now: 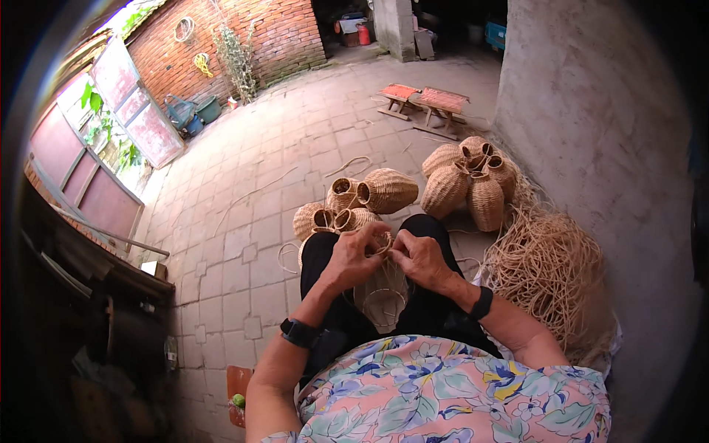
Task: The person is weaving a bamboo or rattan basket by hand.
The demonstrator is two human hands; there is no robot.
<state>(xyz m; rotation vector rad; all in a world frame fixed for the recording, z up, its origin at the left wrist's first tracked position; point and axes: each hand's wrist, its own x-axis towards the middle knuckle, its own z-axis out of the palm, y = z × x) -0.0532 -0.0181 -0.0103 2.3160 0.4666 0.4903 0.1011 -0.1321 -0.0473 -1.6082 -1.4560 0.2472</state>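
Note:
Between my knees is a thin wire frame [384,304] with a round hoop at its lower end. My left hand [353,257] curls its fingers round the upper end of this frame, where some tan cord is wrapped. My right hand [421,258] pinches close beside it at the same rim; the strand between its fingertips is too small to make out. Just beyond my hands lie several woven vase-shaped baskets [390,190], some with their mouths toward me. Another cluster of woven baskets [486,193] stands farther right.
A big heap of loose tan cord [546,269] lies by my right leg, against the grey wall [591,111]. Two low folding stools [441,102] stand ahead on the paved floor [244,236]. Buckets [208,109] sit near the open gate [133,103]. Stray strands cross the paving.

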